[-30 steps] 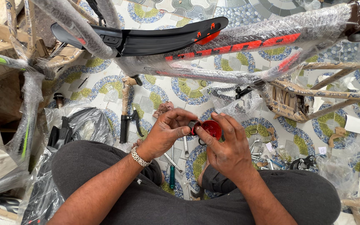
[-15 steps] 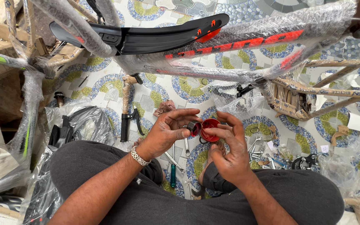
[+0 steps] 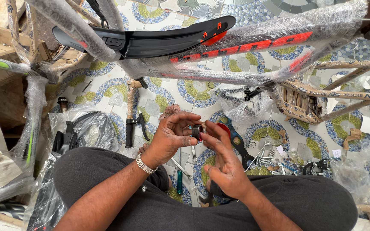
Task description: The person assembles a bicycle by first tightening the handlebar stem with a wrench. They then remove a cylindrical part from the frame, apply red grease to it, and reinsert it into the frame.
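Red reflector point(image 3: 224, 127) pinched between both hands' fingers point(image 3: 193, 130).

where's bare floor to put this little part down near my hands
Bare patterned tile floor lies between the black brake lever handle and the wrapped bicycle frame. Crowded: wrenches and a green screwdriver under the left hand and right hand, loose bolts rightward.

frame point(image 3: 253, 47) above hands, screwdriver point(image 3: 179, 182) between knees

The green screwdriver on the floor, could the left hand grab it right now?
Probably not at once. The left hand is pinching a small dark part together with the right hand. The green screwdriver lies uncovered just below, between the knees, so once the fingers are free nothing blocks it.
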